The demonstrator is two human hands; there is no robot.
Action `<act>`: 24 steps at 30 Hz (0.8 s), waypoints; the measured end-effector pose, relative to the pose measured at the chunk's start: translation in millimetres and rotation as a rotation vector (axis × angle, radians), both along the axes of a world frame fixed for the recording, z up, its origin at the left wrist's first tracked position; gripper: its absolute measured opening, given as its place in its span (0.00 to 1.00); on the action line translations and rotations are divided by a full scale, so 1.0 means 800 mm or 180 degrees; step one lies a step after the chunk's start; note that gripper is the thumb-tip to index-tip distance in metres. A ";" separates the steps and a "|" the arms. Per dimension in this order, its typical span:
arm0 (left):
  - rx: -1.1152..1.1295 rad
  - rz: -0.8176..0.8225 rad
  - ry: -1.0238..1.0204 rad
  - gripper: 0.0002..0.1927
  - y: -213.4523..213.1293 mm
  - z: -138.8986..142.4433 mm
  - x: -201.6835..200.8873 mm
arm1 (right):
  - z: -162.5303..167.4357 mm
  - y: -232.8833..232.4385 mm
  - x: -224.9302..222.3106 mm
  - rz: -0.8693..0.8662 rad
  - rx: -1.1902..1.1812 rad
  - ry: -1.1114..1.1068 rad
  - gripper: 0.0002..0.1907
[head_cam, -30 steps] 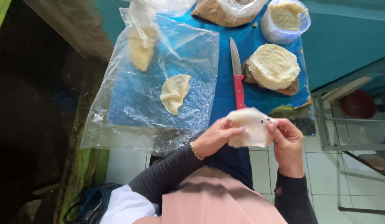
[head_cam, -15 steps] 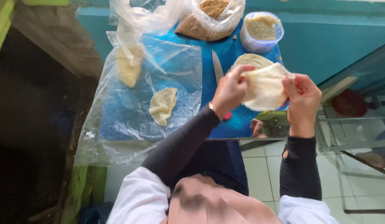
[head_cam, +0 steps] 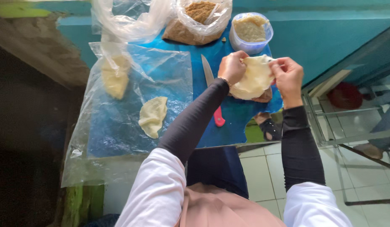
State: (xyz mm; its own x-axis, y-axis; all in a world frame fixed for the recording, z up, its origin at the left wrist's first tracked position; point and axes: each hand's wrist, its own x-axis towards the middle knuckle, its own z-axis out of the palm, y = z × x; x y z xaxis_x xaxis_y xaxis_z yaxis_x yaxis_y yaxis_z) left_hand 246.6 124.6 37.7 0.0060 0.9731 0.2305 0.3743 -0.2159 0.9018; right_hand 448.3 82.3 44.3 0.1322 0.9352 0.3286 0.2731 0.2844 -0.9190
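A thin round sheet of pale dough hangs between my two hands above the blue table. My left hand pinches its upper left edge and my right hand pinches its upper right edge. Under the sheet, the brown edge of a stack of wrappers shows. A folded dough pocket lies on the clear plastic sheet, and another sits at its far end under plastic. A knife with a red handle lies beside my left forearm.
A plastic tub of pale filling and a bag of brown crumbs stand at the far side. A metal rack and a red bowl are at right, above a tiled floor. Someone's sandalled foot shows below the table.
Both hands have lifted the dough sheet from near my body up and away over the wrapper stack. The view has shifted with them.
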 end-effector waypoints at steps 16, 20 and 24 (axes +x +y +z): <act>0.1059 -0.0164 0.0959 0.28 -0.056 -0.012 -0.015 | -0.040 -0.004 0.003 -0.0650 0.0100 -0.0773 0.08; 0.1609 -0.0343 0.1504 0.22 -0.074 -0.003 -0.019 | -0.028 -0.012 -0.005 -0.0799 0.0209 -0.0914 0.08; 0.1603 -0.0982 0.2295 0.18 -0.097 -0.006 -0.029 | -0.012 -0.027 -0.014 -0.0622 0.1294 -0.1883 0.09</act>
